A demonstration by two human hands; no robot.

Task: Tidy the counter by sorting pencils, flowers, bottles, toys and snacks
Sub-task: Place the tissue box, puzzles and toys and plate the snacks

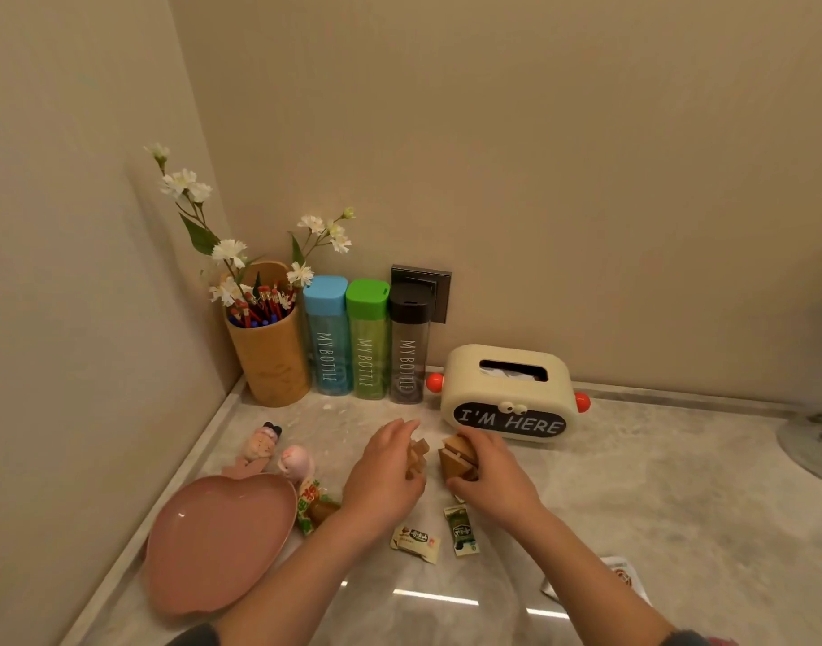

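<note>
Directions read from the point where my two hands meet: 12 o'clock is the back wall, 6 o'clock is my own position.

1. The bench (632, 505) carries every item.
2. The tissue box (509, 394) sits at 1 o'clock, near the right hand. The pink plate (213, 543) lies at 8 o'clock.
3. At 11 o'clock the bamboo holder (271, 361) stands in the corner with the pencils (260, 310) and flowers (229, 251) in it. Three bottles (367, 340) stand upright in a row just beside it. I judge these groups sorted and leave them alone.
4. Step in hand: the toys. My left hand (383, 473) has its fingers (402, 428) curled round a notched wooden toy (418, 452). My right hand (490, 468) grips a wooden block toy (455, 456), fingers over the top, thumb underneath. The two pieces are just beside each other. I cannot tell whether they rest on the marble or are lifted.
5. Procedure: raise both pieces straight up before any sideways travel. Carry them toward 9 o'clock, where two plush toys (262, 442) lie by the plate's far rim. Lead with the left hand so the arms do not cross. Set each piece down beside the plush toys, not on them.
6. Caution: snack packets (416, 543) lie at 6 o'clock between my wrists. Keep both forearms high to avoid sweeping them.
</note>
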